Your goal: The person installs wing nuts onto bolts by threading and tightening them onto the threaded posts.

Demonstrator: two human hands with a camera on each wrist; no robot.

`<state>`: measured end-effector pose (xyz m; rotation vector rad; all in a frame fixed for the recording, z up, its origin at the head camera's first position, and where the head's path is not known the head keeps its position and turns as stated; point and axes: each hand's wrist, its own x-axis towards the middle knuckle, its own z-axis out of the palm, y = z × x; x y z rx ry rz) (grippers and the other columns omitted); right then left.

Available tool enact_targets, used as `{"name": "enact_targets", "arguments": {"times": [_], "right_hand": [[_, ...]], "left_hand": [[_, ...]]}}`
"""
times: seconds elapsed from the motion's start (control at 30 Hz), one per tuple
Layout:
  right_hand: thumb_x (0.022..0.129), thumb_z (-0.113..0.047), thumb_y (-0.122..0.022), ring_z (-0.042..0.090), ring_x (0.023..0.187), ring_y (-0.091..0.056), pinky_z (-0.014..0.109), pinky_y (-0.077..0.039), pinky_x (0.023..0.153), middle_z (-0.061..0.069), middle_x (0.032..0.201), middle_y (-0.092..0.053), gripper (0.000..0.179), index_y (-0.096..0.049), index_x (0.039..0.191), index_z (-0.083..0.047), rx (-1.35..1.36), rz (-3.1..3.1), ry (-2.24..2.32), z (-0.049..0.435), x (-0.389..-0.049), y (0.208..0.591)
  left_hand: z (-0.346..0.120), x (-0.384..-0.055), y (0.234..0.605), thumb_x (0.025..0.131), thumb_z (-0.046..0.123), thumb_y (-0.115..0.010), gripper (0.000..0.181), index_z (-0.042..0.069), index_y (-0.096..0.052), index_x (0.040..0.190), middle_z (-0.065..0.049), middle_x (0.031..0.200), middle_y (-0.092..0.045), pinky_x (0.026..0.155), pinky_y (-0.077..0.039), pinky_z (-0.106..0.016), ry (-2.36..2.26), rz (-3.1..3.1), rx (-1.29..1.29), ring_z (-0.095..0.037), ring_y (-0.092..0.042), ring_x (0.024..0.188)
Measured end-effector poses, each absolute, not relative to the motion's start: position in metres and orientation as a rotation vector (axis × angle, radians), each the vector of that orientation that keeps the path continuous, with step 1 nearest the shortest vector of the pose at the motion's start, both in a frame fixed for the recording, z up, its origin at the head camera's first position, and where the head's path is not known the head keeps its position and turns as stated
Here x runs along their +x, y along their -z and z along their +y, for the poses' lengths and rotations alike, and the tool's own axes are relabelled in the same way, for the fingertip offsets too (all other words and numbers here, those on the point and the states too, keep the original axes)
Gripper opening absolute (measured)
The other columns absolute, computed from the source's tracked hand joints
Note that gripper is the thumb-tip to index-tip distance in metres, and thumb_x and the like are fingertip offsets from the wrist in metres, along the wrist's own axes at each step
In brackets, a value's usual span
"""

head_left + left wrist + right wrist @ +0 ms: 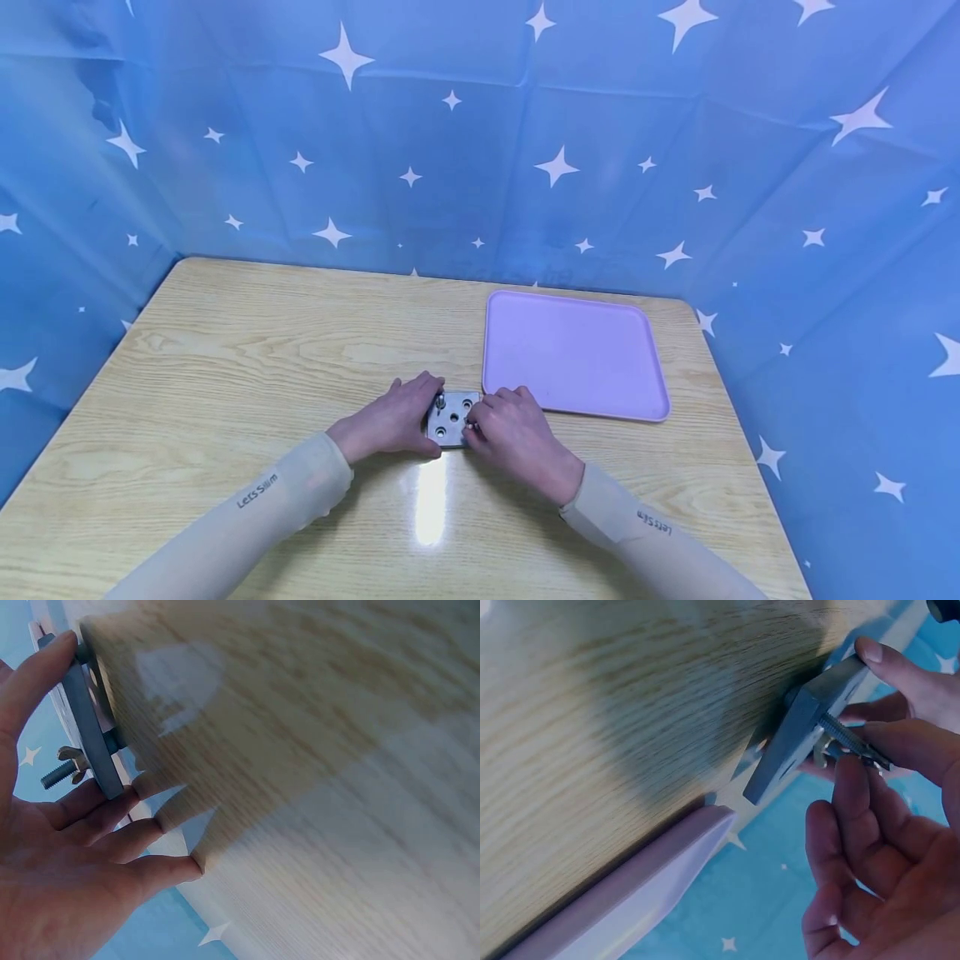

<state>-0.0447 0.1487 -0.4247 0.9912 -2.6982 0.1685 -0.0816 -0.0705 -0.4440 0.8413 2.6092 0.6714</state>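
A thick square metal plate [453, 438] with several holes lies in front of me, raised off the wood by bolt heads beneath it. My left hand [397, 418] grips its left side, thumb at the near edge and fingers at the far one. A bolt with a wing nut [73, 760] sticks up by that hand. At the plate's near right corner rises a second threaded bolt [840, 730]. My right hand [519, 429] pinches a small wing nut [873, 756] at this bolt's tip between thumb and forefinger, which partly hide it.
A shallow purple tray [573, 354] lies just beyond and right of the plate, its near left corner close to my right hand. The wooden table [247, 350] ends at a blue, star-patterned curtain [480, 167] at the back and sides.
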Motion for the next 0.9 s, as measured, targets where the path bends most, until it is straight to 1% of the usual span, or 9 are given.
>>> {"name": "enact_targets", "arguments": {"times": [0.1, 0.2, 0.27, 0.33, 0.43, 0.53, 0.6, 0.7, 0.9], "right_hand": [[0.084, -0.029, -0.081, 0.015, 0.065, -0.055, 0.032, -0.044, 0.062, -0.007, 0.071, -0.065, 0.015, -0.072, 0.080, -0.018, 0.969, -2.699, -0.158, 0.149, -0.045, 0.426], [0.086, -0.040, -0.080, 0.016, 0.069, -0.057, 0.033, -0.045, 0.064, -0.006, 0.075, -0.066, 0.024, -0.072, 0.082, -0.018, 0.953, -2.736, -0.136, 0.150, -0.044, 0.424], [0.087, -0.050, -0.078, 0.018, 0.075, -0.060, 0.035, -0.046, 0.067, -0.003, 0.082, -0.069, 0.034, -0.074, 0.091, -0.016, 0.964, -2.779, -0.134, 0.152, -0.045, 0.422], [0.087, -0.054, -0.076, 0.020, 0.088, -0.063, 0.038, -0.048, 0.075, -0.001, 0.097, -0.072, 0.044, -0.074, 0.107, -0.015, 1.028, -2.818, -0.139, 0.156, -0.046, 0.418], [0.091, -0.039, -0.077, 0.024, 0.112, -0.063, 0.044, -0.052, 0.088, 0.000, 0.127, -0.069, 0.047, -0.067, 0.131, -0.016, 1.224, -2.821, -0.147, 0.164, -0.051, 0.411], [0.091, -0.018, -0.078, 0.022, 0.126, -0.058, 0.044, -0.052, 0.096, -0.004, 0.144, -0.060, 0.050, -0.063, 0.139, -0.020, 1.450, -2.747, -0.112, 0.172, -0.055, 0.406], [0.090, -0.011, -0.079, 0.020, 0.126, -0.058, 0.041, -0.052, 0.095, -0.007, 0.143, -0.061, 0.048, -0.066, 0.135, -0.022, 1.537, -2.686, -0.076, 0.174, -0.058, 0.404], [0.088, -0.013, -0.082, 0.017, 0.122, -0.060, 0.039, -0.052, 0.094, -0.010, 0.134, -0.066, 0.041, -0.071, 0.127, -0.024, 1.585, -2.622, -0.026, 0.173, -0.062, 0.404], [0.091, -0.015, -0.080, 0.016, 0.114, -0.062, 0.037, -0.051, 0.093, -0.011, 0.118, -0.071, 0.025, -0.076, 0.113, -0.024, 1.555, -2.632, -0.027, 0.169, -0.065, 0.408]], "left_hand": [[-0.070, -0.082, 0.444, 0.071, 0.035, -0.094, 0.103, -0.009, -0.042, 0.148, -0.028, 0.145, -0.052, 0.113, -0.031, -0.072, -0.670, 2.608, 0.837, -0.040, -0.048, 0.139], [-0.069, -0.082, 0.445, 0.071, 0.034, -0.094, 0.102, -0.009, -0.042, 0.148, -0.028, 0.145, -0.052, 0.113, -0.031, -0.073, -0.675, 2.608, 0.837, -0.040, -0.048, 0.139], [-0.069, -0.083, 0.445, 0.071, 0.034, -0.094, 0.103, -0.009, -0.042, 0.148, -0.027, 0.145, -0.052, 0.114, -0.031, -0.072, -0.671, 2.607, 0.837, -0.040, -0.048, 0.139], [-0.069, -0.082, 0.445, 0.071, 0.034, -0.094, 0.103, -0.008, -0.042, 0.148, -0.027, 0.145, -0.052, 0.114, -0.031, -0.072, -0.670, 2.608, 0.840, -0.040, -0.048, 0.138], [-0.068, -0.082, 0.445, 0.071, 0.034, -0.094, 0.100, -0.008, -0.043, 0.146, -0.023, 0.139, -0.055, 0.112, -0.034, -0.072, -0.673, 2.609, 0.856, -0.037, -0.053, 0.133], [-0.069, -0.082, 0.445, 0.071, 0.034, -0.094, 0.098, -0.008, -0.045, 0.144, -0.020, 0.133, -0.057, 0.110, -0.037, -0.072, -0.678, 2.611, 0.869, -0.034, -0.056, 0.127], [-0.069, -0.082, 0.446, 0.071, 0.034, -0.094, 0.098, -0.008, -0.045, 0.144, -0.020, 0.133, -0.057, 0.109, -0.037, -0.072, -0.677, 2.614, 0.867, -0.034, -0.056, 0.127], [-0.070, -0.082, 0.445, 0.070, 0.034, -0.094, 0.100, -0.009, -0.044, 0.145, -0.022, 0.137, -0.056, 0.110, -0.036, -0.072, -0.674, 2.612, 0.856, -0.035, -0.054, 0.130], [-0.071, -0.081, 0.444, 0.071, 0.034, -0.093, 0.101, -0.009, -0.042, 0.147, -0.026, 0.143, -0.053, 0.112, -0.033, -0.072, -0.679, 2.598, 0.843, -0.038, -0.049, 0.137]]}}
